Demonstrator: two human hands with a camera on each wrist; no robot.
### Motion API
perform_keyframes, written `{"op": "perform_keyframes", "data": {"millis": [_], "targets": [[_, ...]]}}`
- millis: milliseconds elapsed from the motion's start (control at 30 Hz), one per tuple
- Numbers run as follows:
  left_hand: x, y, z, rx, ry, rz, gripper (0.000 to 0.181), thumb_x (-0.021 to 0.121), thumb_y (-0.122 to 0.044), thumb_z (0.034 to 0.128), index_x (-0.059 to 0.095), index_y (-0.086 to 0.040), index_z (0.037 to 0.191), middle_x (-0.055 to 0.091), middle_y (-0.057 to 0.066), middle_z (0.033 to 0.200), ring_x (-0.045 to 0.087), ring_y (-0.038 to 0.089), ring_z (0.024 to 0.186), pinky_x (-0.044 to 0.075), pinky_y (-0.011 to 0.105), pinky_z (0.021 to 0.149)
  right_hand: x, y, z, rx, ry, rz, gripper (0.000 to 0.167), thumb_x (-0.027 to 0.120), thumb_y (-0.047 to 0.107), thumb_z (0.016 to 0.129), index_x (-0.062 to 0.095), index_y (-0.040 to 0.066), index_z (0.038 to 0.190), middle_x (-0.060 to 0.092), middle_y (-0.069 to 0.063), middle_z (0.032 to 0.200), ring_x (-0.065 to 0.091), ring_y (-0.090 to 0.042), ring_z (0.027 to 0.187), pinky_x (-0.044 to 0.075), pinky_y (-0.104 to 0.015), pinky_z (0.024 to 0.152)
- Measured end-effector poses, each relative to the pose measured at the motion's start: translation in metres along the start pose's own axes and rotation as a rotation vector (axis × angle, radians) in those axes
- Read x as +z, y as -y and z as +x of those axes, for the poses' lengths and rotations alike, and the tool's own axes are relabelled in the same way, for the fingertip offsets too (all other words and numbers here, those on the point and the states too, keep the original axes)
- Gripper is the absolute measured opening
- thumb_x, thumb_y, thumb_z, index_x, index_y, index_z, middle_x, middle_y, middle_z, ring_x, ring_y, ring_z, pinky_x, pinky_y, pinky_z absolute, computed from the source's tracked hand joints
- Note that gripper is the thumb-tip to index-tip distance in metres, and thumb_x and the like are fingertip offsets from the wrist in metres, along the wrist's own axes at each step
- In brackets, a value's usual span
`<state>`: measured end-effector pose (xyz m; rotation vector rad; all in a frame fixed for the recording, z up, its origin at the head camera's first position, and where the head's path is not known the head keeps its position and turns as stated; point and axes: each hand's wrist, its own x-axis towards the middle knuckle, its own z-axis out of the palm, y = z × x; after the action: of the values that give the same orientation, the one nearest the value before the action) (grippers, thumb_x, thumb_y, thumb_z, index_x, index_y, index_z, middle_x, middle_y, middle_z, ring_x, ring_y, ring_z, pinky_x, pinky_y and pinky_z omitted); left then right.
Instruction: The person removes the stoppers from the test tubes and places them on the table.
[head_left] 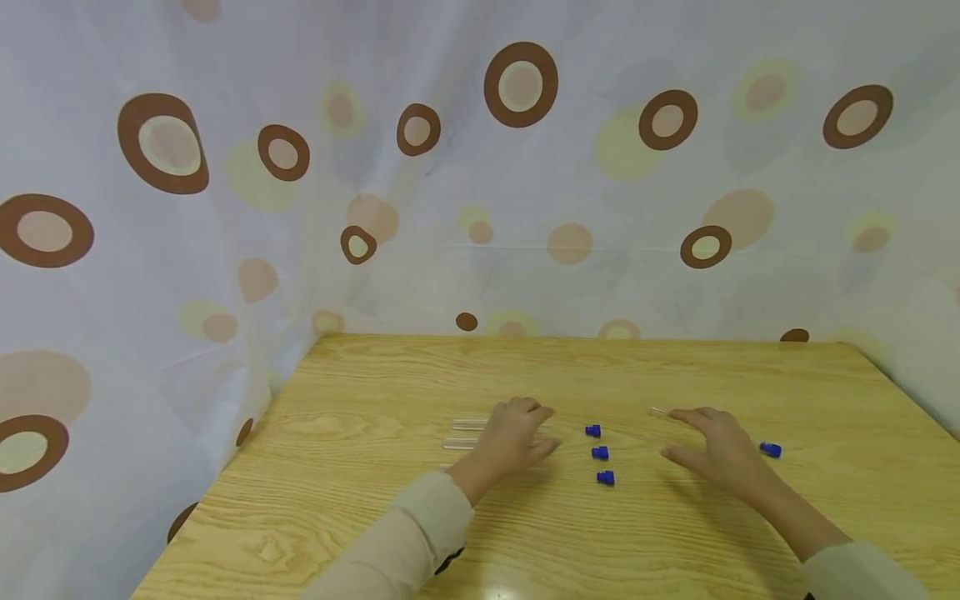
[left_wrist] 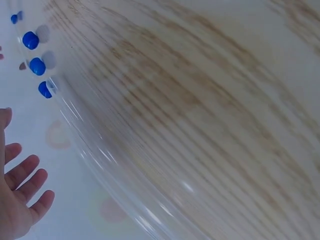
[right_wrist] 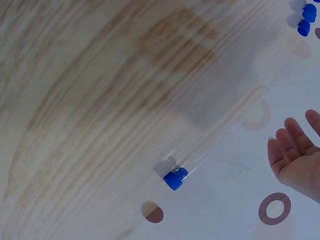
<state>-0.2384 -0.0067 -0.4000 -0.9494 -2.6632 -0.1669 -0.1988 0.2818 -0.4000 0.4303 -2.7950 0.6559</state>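
My left hand (head_left: 513, 435), fingers apart, hovers over clear tubes (head_left: 463, 444) lying on the table and hides their right ends. In the left wrist view the tubes (left_wrist: 110, 160) lie side by side, apart from the hand (left_wrist: 22, 195). Three loose blue caps (head_left: 600, 452) form a column between my two hands. Over on the right, my right hand (head_left: 716, 450) is held above another clear tube (right_wrist: 225, 125), with nothing gripped. That tube has a blue cap (right_wrist: 175, 178) on one end; its other end shows past the fingertips in the head view.
The wooden table (head_left: 360, 517) has light grain and runs back to a pale curtain (head_left: 465, 167) printed with brown rings. The same cloth hangs close along the left side and at the right edge.
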Motion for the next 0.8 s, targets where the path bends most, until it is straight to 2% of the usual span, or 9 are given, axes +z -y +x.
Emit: {"op": "perform_keyframes", "data": {"millis": [233,433,800], "targets": [[-0.003,-0.011,0.008,0.007,0.014,-0.032,0.042,0.06,-0.041,0.0889,0.06,-0.014,0.121,0.064,0.002,0.113,0.06,0.017,0.106,0.05,0.032,0.09,-0.004,-0.007,-0.005,0.02,-0.013,-0.029,0.056,0.075,0.027,0.078,0.056,-0.007,0.119,0.056,-0.031,0.111,0.049,-0.053,0.101,0.045,-0.064,0.077],[-0.001,-0.019,0.014,-0.014,0.062,-0.06,0.045,0.057,-0.043,0.0906,0.056,-0.015,0.126,0.06,0.003,0.121,0.056,0.019,0.113,0.048,0.034,0.096,-0.006,-0.013,-0.01,0.025,-0.029,-0.027,0.055,0.076,0.024,0.077,0.057,-0.009,0.117,0.057,-0.03,0.109,0.05,-0.051,0.098,0.045,-0.062,0.076],[0.0,-0.032,0.023,-0.048,0.107,-0.028,0.048,0.054,-0.048,0.0907,0.054,-0.017,0.128,0.059,0.001,0.123,0.054,0.017,0.115,0.047,0.031,0.096,-0.011,-0.028,-0.019,0.017,-0.075,-0.021,0.053,0.075,0.022,0.076,0.057,-0.01,0.114,0.056,-0.034,0.109,0.048,-0.054,0.098,0.042,-0.066,0.075]]}}
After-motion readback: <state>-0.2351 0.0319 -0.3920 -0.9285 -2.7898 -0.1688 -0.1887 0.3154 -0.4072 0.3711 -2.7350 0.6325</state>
